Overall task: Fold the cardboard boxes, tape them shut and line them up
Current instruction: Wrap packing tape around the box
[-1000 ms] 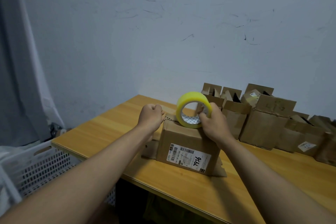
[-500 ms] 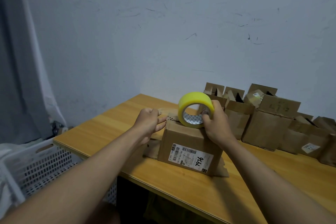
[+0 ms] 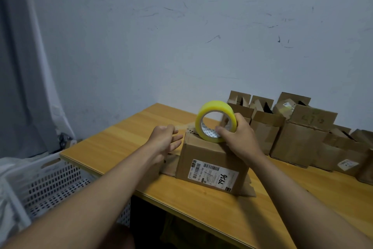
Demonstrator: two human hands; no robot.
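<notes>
A small cardboard box [image 3: 207, 160] with a white shipping label [image 3: 212, 174] stands on the wooden table [image 3: 129, 137], its bottom flaps splayed out on the tabletop. A yellow tape roll [image 3: 215, 120] rests upright on the box's top. My right hand [image 3: 240, 137] grips the roll from the right, thumb inside the core. My left hand [image 3: 163, 139] hovers just left of the box's top left edge, fingers spread and holding nothing.
A row of several open cardboard boxes [image 3: 302, 137] lines the wall at the back right. A white perforated plastic basket [image 3: 46, 184] sits off the table's left edge. A grey curtain [image 3: 18, 67] hangs at far left.
My left hand has let go of the tape end at the box's top left and opened, drawing slightly away. The right hand still holds the roll on the box.
</notes>
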